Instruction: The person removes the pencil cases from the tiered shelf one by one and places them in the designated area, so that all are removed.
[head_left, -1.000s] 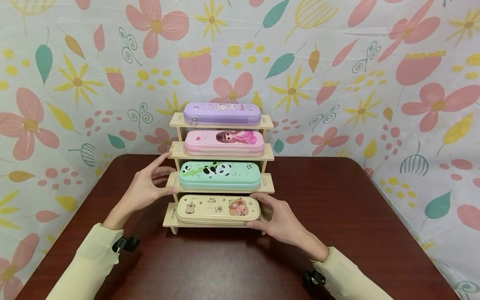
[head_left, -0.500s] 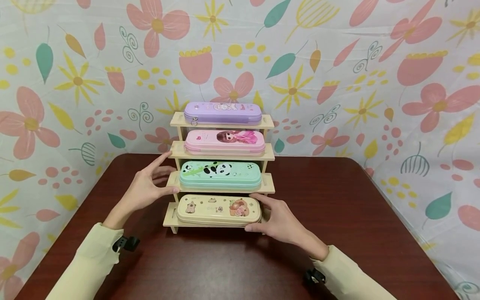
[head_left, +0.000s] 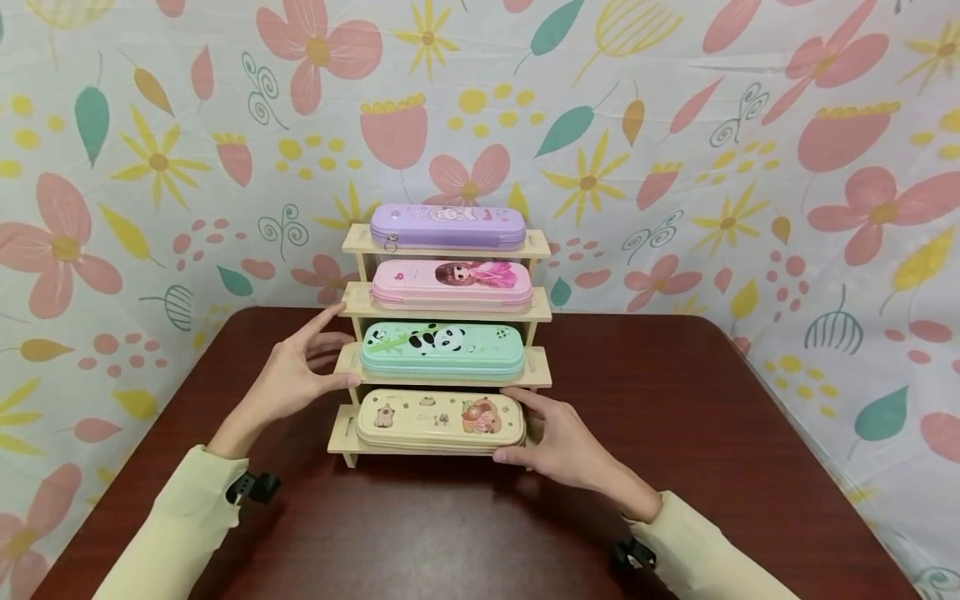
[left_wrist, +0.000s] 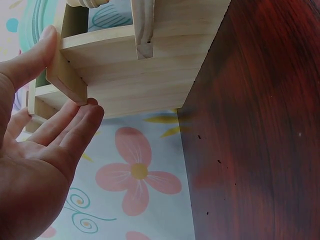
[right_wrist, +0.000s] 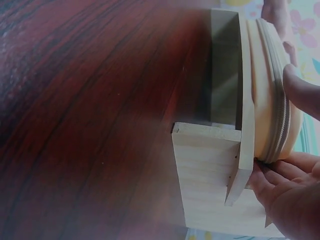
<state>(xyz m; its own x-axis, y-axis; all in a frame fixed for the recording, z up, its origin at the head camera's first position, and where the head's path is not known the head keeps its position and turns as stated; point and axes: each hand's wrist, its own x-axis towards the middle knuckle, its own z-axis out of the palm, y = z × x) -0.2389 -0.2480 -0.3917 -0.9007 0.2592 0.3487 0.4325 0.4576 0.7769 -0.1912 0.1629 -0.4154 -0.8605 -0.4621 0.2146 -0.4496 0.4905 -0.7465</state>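
Observation:
A pale wooden tiered stand (head_left: 538,365) stands on the table, with one zipped pencil case lying on each step. My left hand (head_left: 288,379) holds the stand's left side, its thumb at the end of the second-lowest plank and its fingers around the edge. The bottom step carries a cream pencil case (head_left: 438,418) with small animal prints. My right hand (head_left: 566,442) grips that case's right end, thumb at the front and fingers behind; the right wrist view shows its zipper (right_wrist: 277,90) between them. Above it sits a mint-green panda pencil case (head_left: 465,348).
Higher up lie a pink pencil case (head_left: 420,287) with a doll print and a purple pencil case (head_left: 450,227) on the top step. The dark red-brown table (head_left: 420,533) extends around the stand. Behind it hangs a flower-patterned cloth (head_left: 660,75).
The cream pencil case's right end shifts very slightly to the right with my right hand. My left hand keeps its place on the stand. The whole view drifts a little.

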